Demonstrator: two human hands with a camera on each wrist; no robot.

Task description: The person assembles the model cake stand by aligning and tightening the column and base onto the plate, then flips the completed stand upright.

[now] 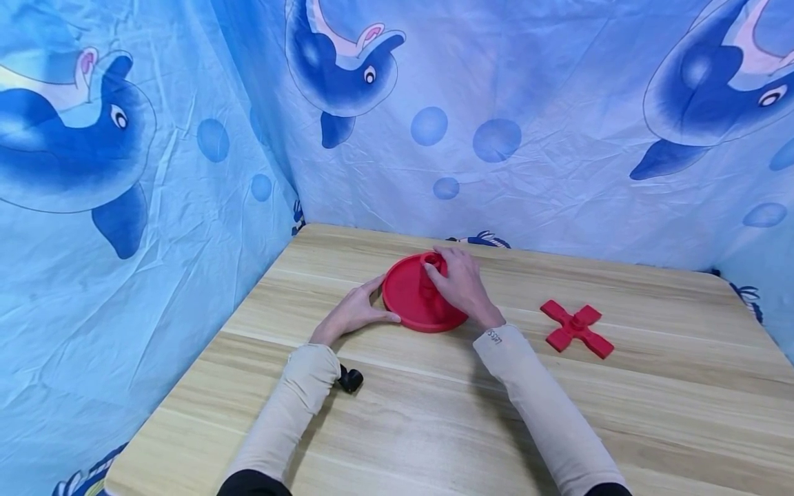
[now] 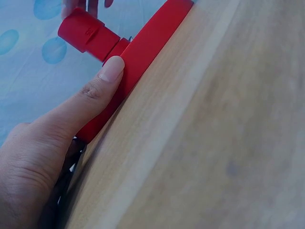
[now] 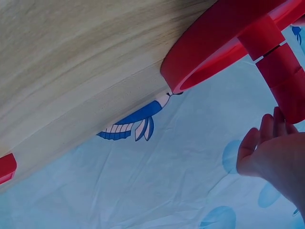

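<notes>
A red round dish (image 1: 406, 286) with a raised rim lies on the wooden table, and a red cylindrical post (image 1: 428, 277) stands up from its middle. My left hand (image 1: 352, 313) holds the dish's left edge, thumb and fingers spread along the rim. In the left wrist view the thumb (image 2: 112, 69) presses on the rim's outer side. The right hand (image 1: 460, 281) grips the post's top, thumb on the near side, fingers behind. A thin gap crosses the post (image 3: 281, 67) near its base in the right wrist view.
A flat red cross-shaped piece (image 1: 578, 328) with a small central peg lies on the table (image 1: 403, 427) to the right. Something small and black (image 1: 351, 379) shows beside the left wrist. Blue dolphin-print cloth (image 1: 527, 193) hangs behind the table and along its left side.
</notes>
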